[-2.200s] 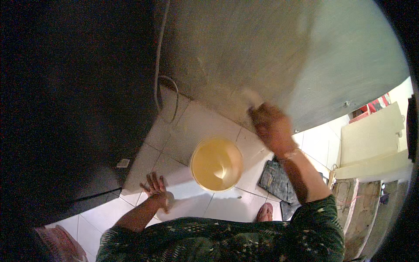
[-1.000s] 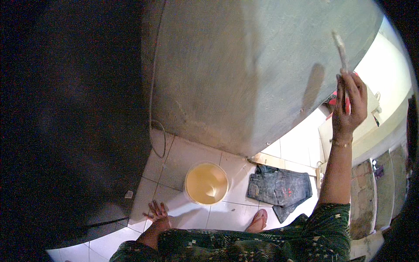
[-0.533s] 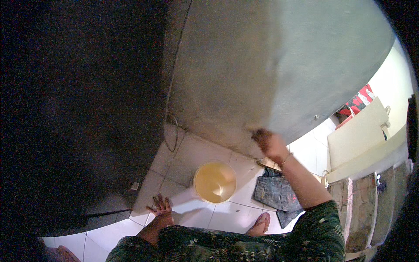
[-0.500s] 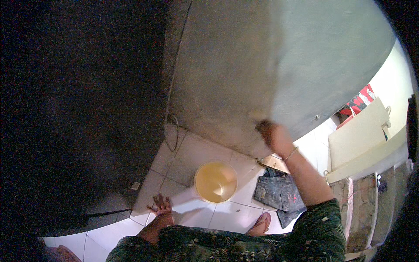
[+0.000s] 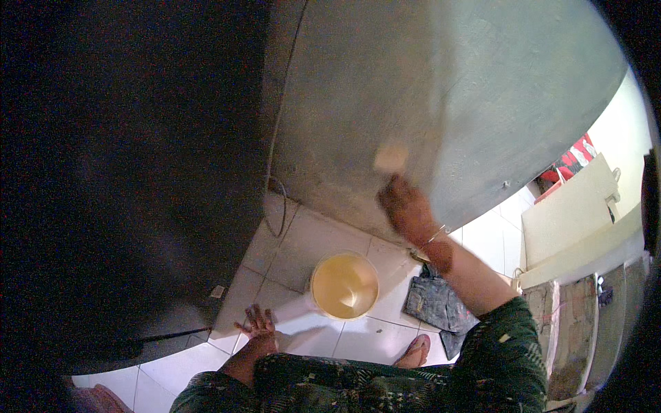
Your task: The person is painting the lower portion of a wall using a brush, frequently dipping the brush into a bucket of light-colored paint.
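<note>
My right hand [image 5: 406,210] is closed and blurred, reaching up against the lower part of the grey wall [image 5: 344,103]. Out of its fingers sticks a pale, flat, squarish-headed tool [image 5: 390,157], its head at the wall surface; its exact kind is too smeared to tell. My left hand [image 5: 257,322] has its fingers spread, holding nothing, low on the left above the tiles. Between the two hands stands a round bucket [image 5: 344,286] with a yellowish inside and a bright patch in it.
Dark folded jeans [image 5: 441,299] lie on the white tiled floor [image 5: 310,344], right of the bucket. A cable [image 5: 281,138] runs down the wall corner into a loop. On the left rises a large dark surface [image 5: 138,172]. A pale board [image 5: 568,206] stands at right.
My right hand has moved up and left along the wall, and the tool's pale head now shows clearly. My left hand keeps its spread pose. The whole view has shifted slightly.
</note>
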Tool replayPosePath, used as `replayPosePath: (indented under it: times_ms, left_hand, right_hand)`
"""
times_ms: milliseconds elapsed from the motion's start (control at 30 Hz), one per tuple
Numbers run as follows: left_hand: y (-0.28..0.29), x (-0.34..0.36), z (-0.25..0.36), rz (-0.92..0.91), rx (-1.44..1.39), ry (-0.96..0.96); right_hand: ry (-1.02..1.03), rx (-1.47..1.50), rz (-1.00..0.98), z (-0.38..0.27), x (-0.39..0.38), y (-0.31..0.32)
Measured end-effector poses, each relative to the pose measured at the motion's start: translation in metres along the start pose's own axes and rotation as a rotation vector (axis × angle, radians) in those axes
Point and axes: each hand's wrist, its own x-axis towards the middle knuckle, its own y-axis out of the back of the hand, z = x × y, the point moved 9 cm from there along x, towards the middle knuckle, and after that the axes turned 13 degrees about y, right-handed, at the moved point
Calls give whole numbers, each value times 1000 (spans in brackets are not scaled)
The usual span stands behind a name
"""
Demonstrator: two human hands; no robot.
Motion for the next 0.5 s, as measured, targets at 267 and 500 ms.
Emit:
replayPosePath:
  times_ms: [267, 500]
  left_hand:
    - [-44, -34, 5, -440, 107, -154]
    - [-43, -30, 3, -800, 62, -102]
  right_hand:
    - [-309, 338, -145, 59, 44, 4]
    - [-196, -509, 793, 122, 73, 242]
